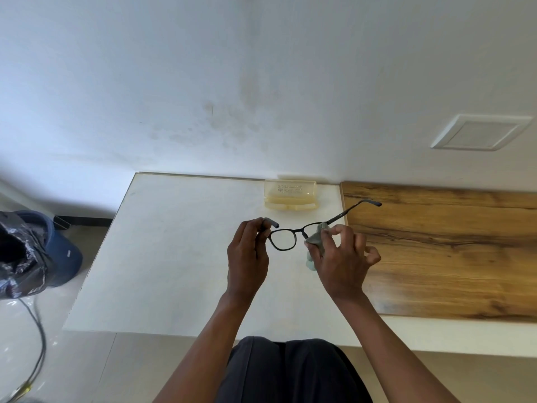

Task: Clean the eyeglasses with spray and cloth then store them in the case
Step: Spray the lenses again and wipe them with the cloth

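Hands [293, 257] hold eyeglasses [286, 238] crosswise — arms away.

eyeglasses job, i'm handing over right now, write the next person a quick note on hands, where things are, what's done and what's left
Left hand: pinches the black-framed eyeglasses at one hinge, held above the white table.
Right hand: presses a grey-green cleaning cloth around the other lens.
Translucent yellowish glasses case: open at the table's far edge, by the wall.
Spray bottle: not in view.
Done: wiping is under way; spraying cannot be confirmed.
Left: finish both lenses, fold the temples, put the glasses in the case, close it.
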Motion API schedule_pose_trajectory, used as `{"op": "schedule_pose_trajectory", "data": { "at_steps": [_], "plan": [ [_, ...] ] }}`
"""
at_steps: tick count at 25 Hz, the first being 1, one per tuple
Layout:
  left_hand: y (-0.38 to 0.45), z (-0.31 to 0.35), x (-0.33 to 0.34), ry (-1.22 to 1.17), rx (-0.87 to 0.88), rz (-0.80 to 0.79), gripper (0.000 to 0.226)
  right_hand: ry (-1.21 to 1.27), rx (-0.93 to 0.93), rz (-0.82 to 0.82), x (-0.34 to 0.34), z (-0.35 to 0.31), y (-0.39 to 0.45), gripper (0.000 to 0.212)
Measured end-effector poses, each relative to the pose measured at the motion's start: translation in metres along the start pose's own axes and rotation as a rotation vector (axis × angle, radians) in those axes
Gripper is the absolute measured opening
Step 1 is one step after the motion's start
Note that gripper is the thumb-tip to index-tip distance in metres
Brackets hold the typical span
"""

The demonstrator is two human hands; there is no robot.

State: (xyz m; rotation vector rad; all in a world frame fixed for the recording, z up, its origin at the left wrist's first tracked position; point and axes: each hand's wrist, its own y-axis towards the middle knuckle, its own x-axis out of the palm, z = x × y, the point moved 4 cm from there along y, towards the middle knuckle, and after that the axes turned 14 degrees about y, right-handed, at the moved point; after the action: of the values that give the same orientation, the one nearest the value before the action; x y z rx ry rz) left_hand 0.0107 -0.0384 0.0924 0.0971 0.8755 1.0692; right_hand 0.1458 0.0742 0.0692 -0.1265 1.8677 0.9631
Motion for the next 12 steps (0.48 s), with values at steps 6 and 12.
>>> {"op": "schedule_pose_trajectory", "data": {
  "at_steps": [6,12],
  "plan": [
    [0.005,0.003,0.005,0.014,0.025,-0.025,0.009,0.196,0.119,-0.127,0.003,-0.008,0.006,0.037],
    [0.004,0.002,0.004,0.000,0.006,0.015,0.014,0.359,0.205,-0.140,0.003,-0.002,0.010,0.018]
  ]
}}
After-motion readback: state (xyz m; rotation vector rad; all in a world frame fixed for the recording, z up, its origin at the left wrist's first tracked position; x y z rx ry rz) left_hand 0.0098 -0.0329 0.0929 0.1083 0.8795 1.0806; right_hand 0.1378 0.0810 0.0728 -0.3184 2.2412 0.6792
